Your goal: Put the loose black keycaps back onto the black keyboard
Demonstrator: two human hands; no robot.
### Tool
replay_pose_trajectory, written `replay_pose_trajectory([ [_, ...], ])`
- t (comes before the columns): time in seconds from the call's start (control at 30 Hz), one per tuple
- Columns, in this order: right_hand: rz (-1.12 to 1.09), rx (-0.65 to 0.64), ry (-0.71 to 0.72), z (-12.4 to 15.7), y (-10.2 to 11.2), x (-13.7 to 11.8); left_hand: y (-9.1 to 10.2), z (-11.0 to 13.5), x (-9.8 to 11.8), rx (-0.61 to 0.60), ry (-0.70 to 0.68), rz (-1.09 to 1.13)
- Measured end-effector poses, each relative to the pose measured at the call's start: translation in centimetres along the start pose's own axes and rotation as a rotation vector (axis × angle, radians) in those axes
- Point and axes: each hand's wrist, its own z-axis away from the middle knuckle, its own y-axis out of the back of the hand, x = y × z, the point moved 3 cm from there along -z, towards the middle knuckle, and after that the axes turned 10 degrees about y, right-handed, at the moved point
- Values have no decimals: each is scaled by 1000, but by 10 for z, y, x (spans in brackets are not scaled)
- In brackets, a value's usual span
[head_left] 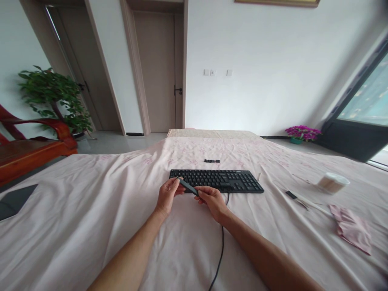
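Above the black cable, your left hand and right hand pinch the ends of a slim black bar: light, stiff, likely brittle.

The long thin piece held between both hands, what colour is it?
The long thin piece is black, like the keyboard behind it; see the head view.

potted plant | wooden chair | pink cloth | round tub | purple flowers

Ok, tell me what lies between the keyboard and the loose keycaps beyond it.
Nothing but bare pink sheet: in the head view the keyboard and the row of loose keycaps lie apart.
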Motion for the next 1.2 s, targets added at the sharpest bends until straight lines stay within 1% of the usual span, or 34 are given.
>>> replay_pose_trajectory([
  [0.07, 3, 18, 14, -1, 2, 2, 0, 0, 0, -3, 5, 2],
  [0.13, 51, 31, 63, -3, 5, 3, 0, 0, -1, -1, 12, 14],
  [0.2, 154, 35, 158, -6, 10, 3, -1, 0, -2, -4, 19, 29],
  [0.37, 487, 45, 466, -13, 22, -7, -5, 3, -2, -56, 27, 15],
  [0.5, 681, 2, 584, -16, 30, -14, -5, 3, -3, -67, -4, -110],
  [0.6, 826, -20, 599, -16, 33, -18, -2, 1, -4, 0, -74, -301],
  [0.73, 1006, -56, 595, -16, 34, -23, 2, 1, 1, 176, -272, -658],
  [0.83, 1080, -75, 594, -17, 35, -24, 3, 2, 5, 255, -372, -890],
  [0.9, 1104, -77, 585, -18, 36, -23, 3, 2, 6, 272, -397, -978],
  [1.0, 1109, -85, 559, -20, 40, -21, 2, 2, 6, 274, -450, -1048],
  [1.1, 1094, -85, 530, -23, 43, -19, -1, 3, 7, 255, -524, -1103],
  [1.2, 1078, -70, 502, -25, 45, -18, -4, 3, 6, 229, -543, -1132],
])
